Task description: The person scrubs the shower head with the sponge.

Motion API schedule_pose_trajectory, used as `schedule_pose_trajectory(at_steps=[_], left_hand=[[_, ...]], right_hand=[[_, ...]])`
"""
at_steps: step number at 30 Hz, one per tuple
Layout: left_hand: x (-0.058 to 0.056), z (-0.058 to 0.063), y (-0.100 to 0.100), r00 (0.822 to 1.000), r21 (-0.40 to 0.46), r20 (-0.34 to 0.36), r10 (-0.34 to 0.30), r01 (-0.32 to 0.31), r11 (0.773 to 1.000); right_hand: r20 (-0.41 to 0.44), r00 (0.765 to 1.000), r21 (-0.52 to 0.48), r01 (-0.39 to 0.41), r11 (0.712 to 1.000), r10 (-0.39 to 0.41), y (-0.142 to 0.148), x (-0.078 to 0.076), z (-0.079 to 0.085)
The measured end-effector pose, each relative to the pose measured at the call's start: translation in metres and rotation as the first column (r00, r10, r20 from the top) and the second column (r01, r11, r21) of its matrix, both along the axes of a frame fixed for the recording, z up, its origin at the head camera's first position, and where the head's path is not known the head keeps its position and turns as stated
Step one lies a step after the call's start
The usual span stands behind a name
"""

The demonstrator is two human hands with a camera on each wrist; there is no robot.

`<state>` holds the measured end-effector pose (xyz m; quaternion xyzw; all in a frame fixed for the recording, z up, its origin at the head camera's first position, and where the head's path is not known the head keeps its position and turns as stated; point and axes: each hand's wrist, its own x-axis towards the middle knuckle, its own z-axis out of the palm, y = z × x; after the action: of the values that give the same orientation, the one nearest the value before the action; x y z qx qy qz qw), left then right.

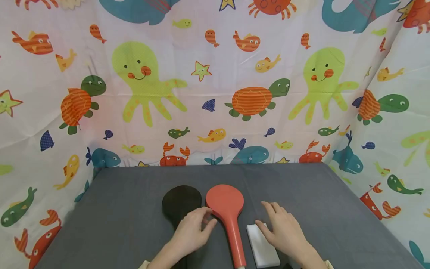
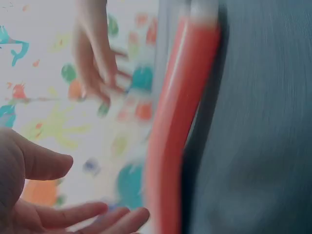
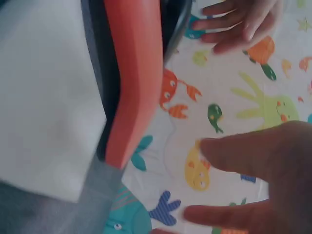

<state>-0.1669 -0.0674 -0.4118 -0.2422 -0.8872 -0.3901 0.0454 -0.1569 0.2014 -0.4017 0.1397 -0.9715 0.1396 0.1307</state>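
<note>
A red paddle-shaped thing with a round head and a long, white-tipped handle lies on the grey cloth. Left of it lies a black one of similar shape, its handle partly hidden under my left hand. That hand hovers with relaxed, parted fingers, fingertips by the red head's lower left edge, and holds nothing. My right hand is spread, thumb over the top of a white rectangular block right of the red handle. In the left wrist view the red handle stands beside my left fingertips.
Grey cloth covers the table. A white curtain printed with sea animals rises behind it and along both sides. A small dark thing shows at the bottom edge, below my right hand.
</note>
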Motion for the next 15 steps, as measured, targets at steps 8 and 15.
schedule_pose_trajectory(at_steps=[8,15], left_hand=[[0.000,-0.029,0.045,0.852,0.263,0.522,-0.036,-0.121,0.957],[-0.004,-0.043,0.065,0.740,0.380,0.673,0.000,-0.345,0.858]], right_hand=[[0.272,0.962,0.068,-0.035,0.997,0.015,-0.003,0.012,-0.022],[0.295,0.956,0.049,-0.008,0.999,-0.007,-0.010,0.017,-0.035]])
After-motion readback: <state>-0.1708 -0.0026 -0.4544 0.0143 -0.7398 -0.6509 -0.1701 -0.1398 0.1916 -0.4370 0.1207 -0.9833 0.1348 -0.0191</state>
